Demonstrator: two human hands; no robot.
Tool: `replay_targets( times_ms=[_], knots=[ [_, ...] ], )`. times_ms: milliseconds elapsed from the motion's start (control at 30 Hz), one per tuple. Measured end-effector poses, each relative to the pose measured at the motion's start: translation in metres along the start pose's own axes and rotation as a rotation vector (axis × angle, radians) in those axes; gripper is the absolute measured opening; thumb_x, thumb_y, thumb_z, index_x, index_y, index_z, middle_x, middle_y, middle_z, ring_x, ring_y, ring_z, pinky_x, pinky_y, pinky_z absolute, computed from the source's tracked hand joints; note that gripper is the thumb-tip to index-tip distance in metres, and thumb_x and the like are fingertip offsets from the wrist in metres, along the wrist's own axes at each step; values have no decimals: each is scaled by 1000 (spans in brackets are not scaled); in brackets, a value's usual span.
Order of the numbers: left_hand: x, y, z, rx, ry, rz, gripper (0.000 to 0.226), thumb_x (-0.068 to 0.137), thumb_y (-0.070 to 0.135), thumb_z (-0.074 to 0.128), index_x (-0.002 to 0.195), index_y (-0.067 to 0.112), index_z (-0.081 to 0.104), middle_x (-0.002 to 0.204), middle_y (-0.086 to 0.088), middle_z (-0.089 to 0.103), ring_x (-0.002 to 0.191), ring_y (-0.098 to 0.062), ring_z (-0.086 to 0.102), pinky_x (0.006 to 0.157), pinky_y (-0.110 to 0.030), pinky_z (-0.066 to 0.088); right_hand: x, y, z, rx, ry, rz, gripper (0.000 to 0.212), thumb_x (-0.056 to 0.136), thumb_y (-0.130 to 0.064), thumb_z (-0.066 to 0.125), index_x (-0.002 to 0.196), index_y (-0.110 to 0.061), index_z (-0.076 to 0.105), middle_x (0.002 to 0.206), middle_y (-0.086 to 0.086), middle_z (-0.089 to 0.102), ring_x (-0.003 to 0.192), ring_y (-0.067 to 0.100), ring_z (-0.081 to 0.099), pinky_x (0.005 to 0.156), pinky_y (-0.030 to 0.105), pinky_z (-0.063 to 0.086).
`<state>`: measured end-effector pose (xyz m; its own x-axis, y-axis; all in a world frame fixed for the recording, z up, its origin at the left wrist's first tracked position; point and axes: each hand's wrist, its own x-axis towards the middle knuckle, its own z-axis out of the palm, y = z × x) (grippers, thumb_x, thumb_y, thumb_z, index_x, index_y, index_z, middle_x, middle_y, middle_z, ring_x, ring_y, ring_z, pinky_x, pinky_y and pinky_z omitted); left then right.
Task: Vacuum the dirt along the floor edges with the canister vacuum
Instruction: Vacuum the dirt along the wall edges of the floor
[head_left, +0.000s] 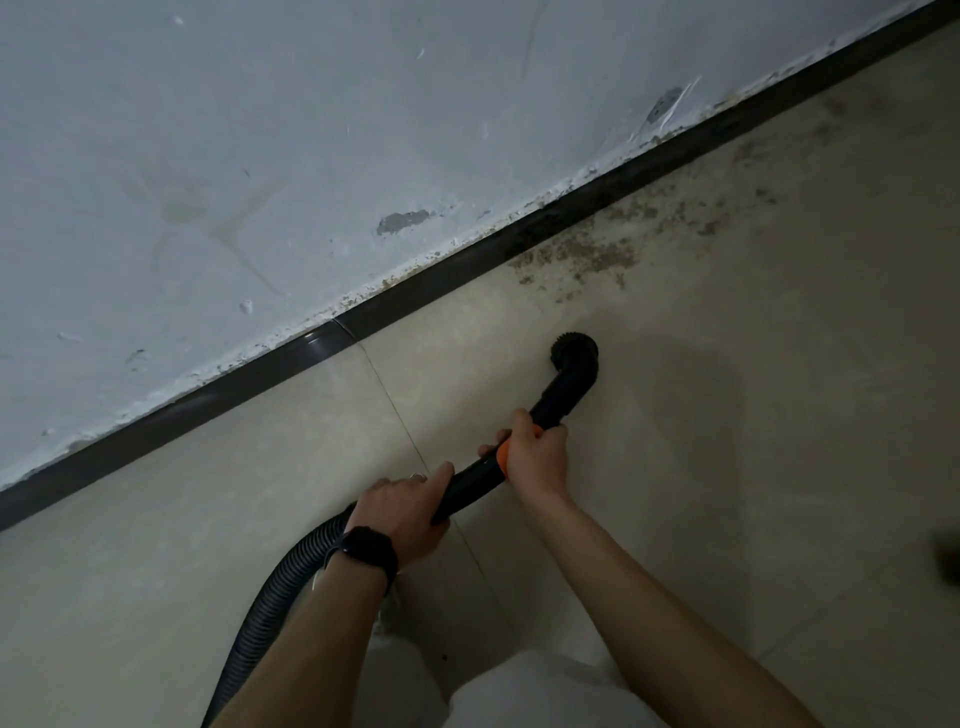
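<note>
Beige floor tiles (753, 493) hold brown dirt (582, 254) along the dark skirting (415, 292); my left hand (408, 512) and right hand (535, 452) grip the black vacuum wand (470, 483), nozzle (574, 352) to push there next.

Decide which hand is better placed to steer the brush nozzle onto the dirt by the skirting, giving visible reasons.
Probably the right hand: it grips the wand at the orange collar, nearest the nozzle, and the dirt lies beyond on that side. The left hand holds farther back, by the hose.

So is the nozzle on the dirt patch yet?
No, the nozzle is short of the dirt patch by the baseboard.
</note>
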<state>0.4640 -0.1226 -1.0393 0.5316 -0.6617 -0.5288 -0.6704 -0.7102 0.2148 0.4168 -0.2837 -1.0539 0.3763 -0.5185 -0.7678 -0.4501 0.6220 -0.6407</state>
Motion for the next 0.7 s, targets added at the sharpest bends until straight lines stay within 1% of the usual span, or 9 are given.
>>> replay_targets(
  times_ms=[100, 167, 233, 267, 400, 500, 600, 700],
  knots=[
    [7, 1, -2, -46, -1, -33, 28, 94, 36, 47, 119, 31, 38, 95, 3, 63, 81, -25, 61, 67, -30, 35, 5, -2, 2, -28, 25, -7, 23, 105, -25, 52, 123, -13, 42, 78, 3, 67, 61, 18, 74, 63, 34, 61],
    [12, 4, -3, -64, -5, -55, 26, 93, 33, 48, 118, 30, 39, 97, 1, 63, 84, -26, 62, 67, -30, 35, 9, -5, 3, -37, 34, -8, 22, 105, -25, 52, 122, -15, 42, 77, 3, 67, 59, 18, 73, 68, 38, 63],
    [16, 6, -3, -81, -10, -68, 26, 93, 32, 49, 117, 29, 39, 98, 0, 63, 85, -28, 62, 67, -31, 35, 14, -9, 2, -39, 29, -6, 23, 106, -25, 52, 123, -15, 41, 77, 4, 66, 59, 18, 73, 73, 41, 64],
    [19, 7, -3, -90, -11, -72, 27, 93, 31, 49, 117, 29, 39, 99, 0, 63, 85, -28, 61, 67, -31, 36, 16, -12, 1, -44, 22, -2, 25, 106, -25, 52, 125, -14, 40, 78, 5, 66, 59, 19, 73, 73, 42, 64],
    [28, 9, -2, -133, -4, -92, 29, 93, 32, 49, 120, 30, 38, 99, -1, 63, 85, -29, 61, 67, -32, 38, 24, -23, 1, -47, 5, 17, 29, 106, -24, 52, 129, -14, 38, 82, 7, 66, 56, 19, 72, 63, 36, 62],
    [34, 11, -2, -153, 16, -108, 27, 93, 32, 50, 117, 29, 38, 97, -1, 63, 83, -29, 60, 66, -32, 38, 31, -29, 4, -58, -1, 14, 30, 106, -24, 52, 131, -14, 38, 83, 7, 65, 55, 18, 71, 61, 35, 61],
    [37, 9, -2, -168, 38, -136, 27, 93, 32, 50, 116, 29, 38, 93, 1, 61, 76, -26, 56, 65, -32, 37, 35, -35, 9, -95, -26, 15, 29, 105, -23, 52, 129, -13, 39, 82, 6, 64, 53, 17, 71, 53, 31, 58],
    [39, 6, -4, -186, 45, -164, 27, 93, 32, 50, 116, 29, 37, 86, 4, 57, 70, -23, 50, 65, -31, 38, 40, -43, 19, -117, -41, 23, 29, 104, -21, 52, 128, -13, 39, 80, 6, 63, 50, 16, 69, 48, 29, 56]
  ],
)
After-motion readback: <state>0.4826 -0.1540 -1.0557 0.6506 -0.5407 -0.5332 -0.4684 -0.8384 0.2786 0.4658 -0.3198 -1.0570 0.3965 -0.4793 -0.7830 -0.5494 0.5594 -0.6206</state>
